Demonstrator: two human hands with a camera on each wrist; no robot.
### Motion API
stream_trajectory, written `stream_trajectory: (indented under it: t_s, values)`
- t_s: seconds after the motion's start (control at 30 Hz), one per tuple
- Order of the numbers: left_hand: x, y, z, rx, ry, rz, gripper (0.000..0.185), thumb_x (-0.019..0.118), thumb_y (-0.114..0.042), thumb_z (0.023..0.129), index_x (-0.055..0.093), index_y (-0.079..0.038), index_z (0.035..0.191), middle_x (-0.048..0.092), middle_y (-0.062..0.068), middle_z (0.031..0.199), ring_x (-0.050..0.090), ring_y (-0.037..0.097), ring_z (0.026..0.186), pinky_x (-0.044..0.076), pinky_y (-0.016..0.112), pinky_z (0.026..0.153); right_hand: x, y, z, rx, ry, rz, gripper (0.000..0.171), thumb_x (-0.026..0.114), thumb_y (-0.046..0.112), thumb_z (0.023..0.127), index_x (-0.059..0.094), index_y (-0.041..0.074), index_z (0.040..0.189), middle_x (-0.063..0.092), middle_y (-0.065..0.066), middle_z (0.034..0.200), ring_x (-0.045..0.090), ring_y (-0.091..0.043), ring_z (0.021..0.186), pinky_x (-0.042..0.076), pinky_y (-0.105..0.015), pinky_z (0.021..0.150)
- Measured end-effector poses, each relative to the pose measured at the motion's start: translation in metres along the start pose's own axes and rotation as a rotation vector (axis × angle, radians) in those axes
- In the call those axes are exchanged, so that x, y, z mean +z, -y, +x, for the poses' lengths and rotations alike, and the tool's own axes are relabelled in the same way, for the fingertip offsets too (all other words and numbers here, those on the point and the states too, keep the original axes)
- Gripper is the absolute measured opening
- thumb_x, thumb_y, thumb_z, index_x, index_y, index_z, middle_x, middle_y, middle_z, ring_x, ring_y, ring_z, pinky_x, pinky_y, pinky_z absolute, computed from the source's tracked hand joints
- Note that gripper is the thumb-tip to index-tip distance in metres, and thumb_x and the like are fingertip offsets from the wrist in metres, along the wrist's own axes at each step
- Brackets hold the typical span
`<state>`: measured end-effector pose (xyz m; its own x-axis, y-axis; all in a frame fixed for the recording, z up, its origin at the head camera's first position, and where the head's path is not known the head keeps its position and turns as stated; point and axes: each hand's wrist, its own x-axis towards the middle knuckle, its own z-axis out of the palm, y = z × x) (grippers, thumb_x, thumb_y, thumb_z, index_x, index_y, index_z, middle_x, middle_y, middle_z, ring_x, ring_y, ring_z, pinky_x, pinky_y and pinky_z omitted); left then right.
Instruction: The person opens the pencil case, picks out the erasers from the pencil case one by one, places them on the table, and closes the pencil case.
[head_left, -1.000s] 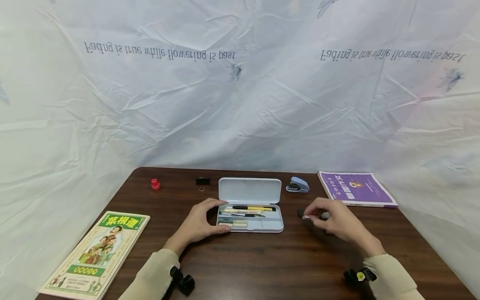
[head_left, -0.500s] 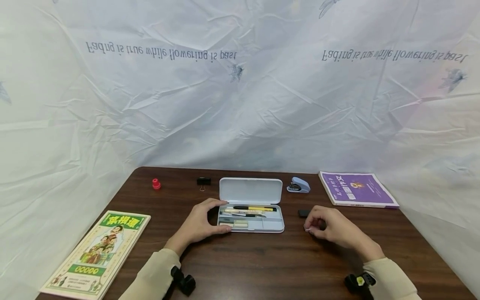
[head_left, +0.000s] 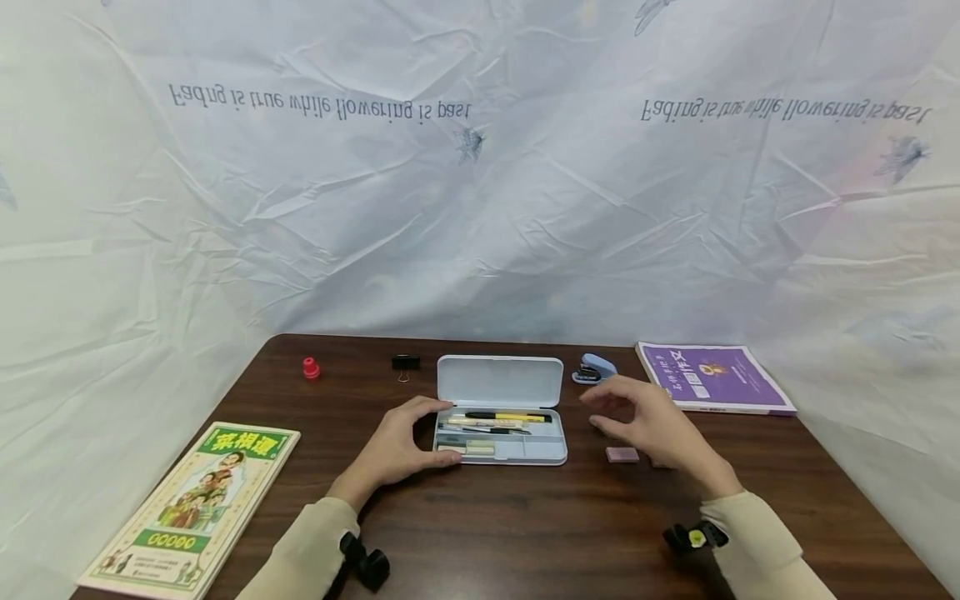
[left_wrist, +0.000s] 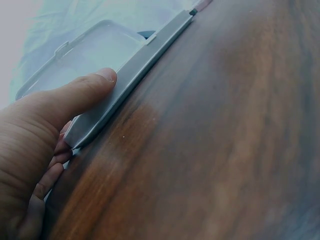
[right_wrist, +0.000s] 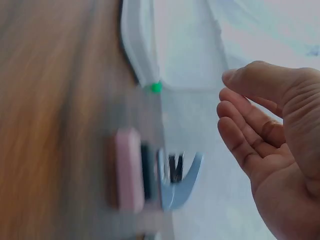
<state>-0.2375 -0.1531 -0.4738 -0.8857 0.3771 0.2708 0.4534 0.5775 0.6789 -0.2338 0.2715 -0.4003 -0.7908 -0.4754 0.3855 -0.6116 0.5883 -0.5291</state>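
The left hand point(head_left: 393, 448) grips the pencil case point(head_left: 499, 382); right of it, the relaxed right hand point(head_left: 654, 423) hovers near a stapler point(head_left: 594, 367) and pink block point(head_left: 622, 455).

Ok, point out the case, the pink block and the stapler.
Case point(head_left: 499, 382): head view, on the inside of its raised lid.
Pink block point(head_left: 622, 454): head view, on its top face.
Stapler point(head_left: 597, 364): head view, on its blue upper arm.

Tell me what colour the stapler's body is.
Light blue; the stapler shows best, and largest, in the right wrist view.
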Motion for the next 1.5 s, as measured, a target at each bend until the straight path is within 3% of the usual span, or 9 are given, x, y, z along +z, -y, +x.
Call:
stream_trajectory:
  t_s: [0.2,0.37,0.53,0.83,1.1,1.2,1.5]
  values:
    - [0.000,0.000,0.000,0.003,-0.007,0.006,0.084,0.098,-0.058,0.082,0.070,-0.022,0.152,0.068,-0.002,0.149,0.062,0.028,0.144,0.049,0.059,0.119,0.014,0.019,0.028,-0.030,0.003,0.121,0.032,0.085,0.001,0.098,0.080,0.010,0.128,0.079,-0.009,0.120,0.077,-0.019,0.105,0.066,-0.037,0.091]
    - [0.000,0.000,0.001,0.009,-0.006,0.004,0.083,0.098,-0.057,0.082,0.070,-0.023,0.152,0.068,-0.002,0.150,0.062,0.027,0.144,0.050,0.059,0.119,0.027,0.035,0.047,-0.081,0.019,0.195,0.035,0.083,-0.002,0.098,0.077,0.002,0.132,0.077,-0.016,0.124,0.076,-0.028,0.109,0.065,-0.047,0.093]
    - [0.001,0.000,0.001,0.005,-0.006,-0.007,0.083,0.099,-0.057,0.082,0.070,-0.022,0.151,0.068,-0.002,0.150,0.062,0.027,0.144,0.049,0.059,0.120,0.042,0.047,0.060,-0.108,0.034,0.224,0.035,0.082,-0.001,0.100,0.076,0.003,0.134,0.076,-0.015,0.126,0.076,-0.026,0.110,0.064,-0.053,0.094]
    - [0.001,0.002,0.001,0.015,-0.016,-0.019,0.083,0.099,-0.057,0.081,0.071,-0.020,0.150,0.069,-0.002,0.147,0.064,0.025,0.140,0.050,0.057,0.119,0.072,0.069,0.079,-0.133,0.118,0.302,0.031,0.081,0.000,0.101,0.079,0.006,0.131,0.077,-0.018,0.125,0.076,-0.019,0.106,0.064,-0.051,0.096]
    - [0.001,0.003,0.001,0.022,-0.014,-0.021,0.081,0.098,-0.056,0.082,0.071,-0.020,0.150,0.070,-0.003,0.145,0.065,0.024,0.138,0.051,0.056,0.117,0.100,0.066,0.077,-0.175,0.295,0.192,0.022,0.081,0.000,0.101,0.081,0.002,0.123,0.080,-0.010,0.114,0.076,-0.011,0.098,0.065,-0.031,0.088]
    - [0.001,0.002,0.001,0.017,-0.012,-0.021,0.081,0.098,-0.055,0.083,0.071,-0.020,0.150,0.070,-0.003,0.145,0.065,0.023,0.137,0.051,0.056,0.117,0.106,0.065,0.076,-0.166,0.347,0.140,0.020,0.082,0.001,0.100,0.083,0.006,0.119,0.080,-0.005,0.112,0.075,-0.008,0.096,0.065,-0.029,0.085]
    - [0.000,0.000,0.001,0.012,-0.012,-0.025,0.081,0.099,-0.054,0.083,0.070,-0.020,0.150,0.070,-0.003,0.145,0.065,0.023,0.136,0.053,0.055,0.115,0.110,0.067,0.075,-0.186,0.390,0.068,0.022,0.080,0.000,0.101,0.084,0.012,0.119,0.076,0.000,0.112,0.074,-0.011,0.099,0.064,-0.029,0.087]
